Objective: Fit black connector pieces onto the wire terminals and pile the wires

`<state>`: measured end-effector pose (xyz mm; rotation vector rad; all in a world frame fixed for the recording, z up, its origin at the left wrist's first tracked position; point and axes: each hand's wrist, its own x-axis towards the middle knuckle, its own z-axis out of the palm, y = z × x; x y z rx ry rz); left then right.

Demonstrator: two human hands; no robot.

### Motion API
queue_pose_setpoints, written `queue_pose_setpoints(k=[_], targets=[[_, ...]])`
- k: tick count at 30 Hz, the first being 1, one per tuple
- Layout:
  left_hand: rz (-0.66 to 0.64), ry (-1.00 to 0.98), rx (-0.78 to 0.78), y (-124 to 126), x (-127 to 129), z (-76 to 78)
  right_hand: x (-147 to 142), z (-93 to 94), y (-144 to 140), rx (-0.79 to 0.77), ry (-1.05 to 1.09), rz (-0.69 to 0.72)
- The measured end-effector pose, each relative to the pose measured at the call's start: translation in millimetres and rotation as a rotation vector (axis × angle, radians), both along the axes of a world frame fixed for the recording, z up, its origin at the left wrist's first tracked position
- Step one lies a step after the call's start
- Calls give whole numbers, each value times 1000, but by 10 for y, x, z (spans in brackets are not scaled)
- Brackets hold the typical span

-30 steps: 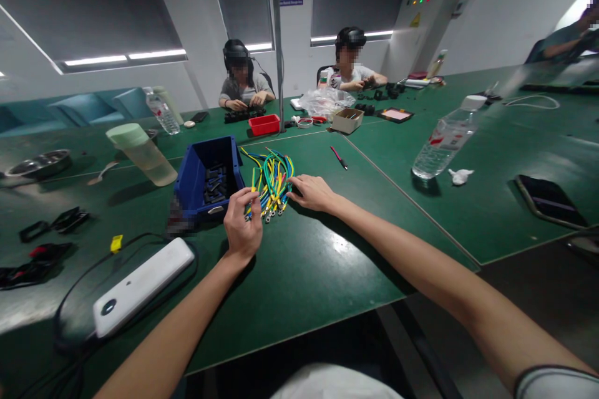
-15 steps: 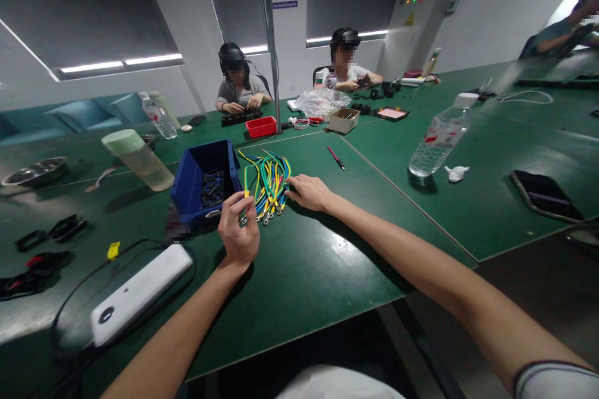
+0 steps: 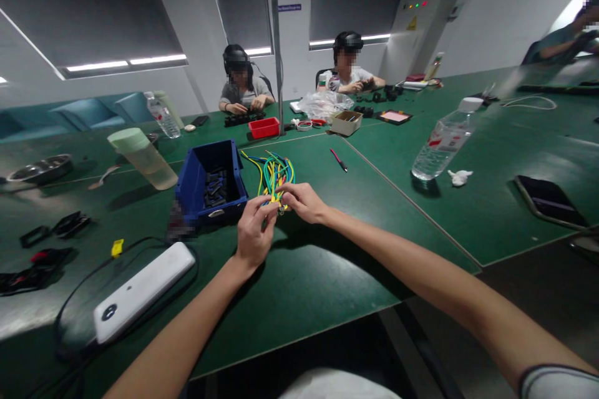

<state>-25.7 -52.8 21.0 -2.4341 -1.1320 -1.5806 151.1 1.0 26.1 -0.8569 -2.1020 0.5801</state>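
A loose bundle of yellow, green and blue wires (image 3: 275, 168) with metal ring ends lies on the green table in front of me. My left hand (image 3: 255, 232) is closed at the near end of the bundle, thumb and fingers pinching wires there. From the right, my right hand (image 3: 305, 201) reaches over the same near ends, its fingers closed on wires beside the left fingertips. The two hands almost meet, and their fingers hide most of the ring ends. Left of the bundle stands a blue bin (image 3: 209, 181) holding small black parts (image 3: 216, 188).
A white power bank (image 3: 145, 293) with a black cable lies at front left. Beyond the bin leans a green-lidded bottle (image 3: 143, 159). A pen (image 3: 339, 160), a water bottle (image 3: 444, 137) and a phone (image 3: 550, 199) are to the right. Two people sit across the table behind a red tray (image 3: 264, 128).
My left hand has moved right, bringing a wire from beside the bin to the bundle. The right hand has shifted nearer, from the bundle's right side onto its near ends.
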Motion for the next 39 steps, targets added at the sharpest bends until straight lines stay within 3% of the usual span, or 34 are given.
queue_pose_setpoints(k=[6,11,16,19,25,28,34,39], targets=[[-94,88,-46,35,12,-32,-199,10,-160,-243,383,-56],[-168,138,-48,65,5,-51,-196,-83,-96,-261,479,-157],[-122,157,-64,101,-38,-49,-109,-204,80,-289,536,-226],[2,133,-31,140,-101,-14,-43,-264,199,-285,522,-298],[454,41,-21,291,-338,138,17,-292,300,-317,496,-369],[605,57,-63,379,-476,202,11,-281,294,-322,477,-376],[825,263,-300,464,-611,188,-1,-309,298,-317,439,-351],[904,426,-547,466,-595,201,-12,-326,303,-322,426,-343]])
